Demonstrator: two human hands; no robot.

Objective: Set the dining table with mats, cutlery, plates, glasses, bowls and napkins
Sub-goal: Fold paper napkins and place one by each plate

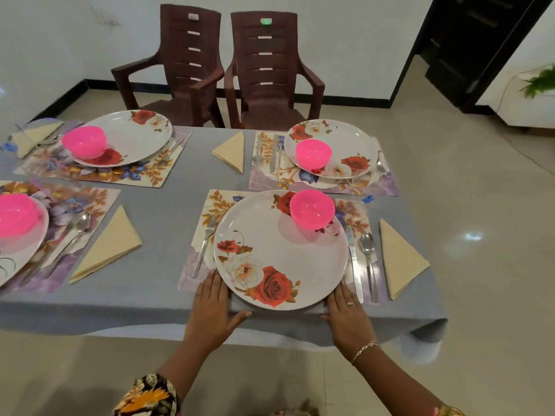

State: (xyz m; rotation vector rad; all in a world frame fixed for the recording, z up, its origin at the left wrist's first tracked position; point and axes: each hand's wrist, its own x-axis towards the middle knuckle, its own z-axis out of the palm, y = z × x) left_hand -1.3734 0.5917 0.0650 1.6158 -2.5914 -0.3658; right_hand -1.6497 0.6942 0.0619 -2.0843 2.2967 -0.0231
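Flat hands, left (211,301), right (345,307), flanking plate (280,250)

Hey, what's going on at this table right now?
A person is setting a dining table. The left hand and right hand lie flat, fingers straight, either side of the nearest floral plate's near rim. The plate sits on a floral mat, with a pink bowl on it, a fork left, a knife and spoon right, and a folded napkin beyond. Three other places already have plates and pink bowls.
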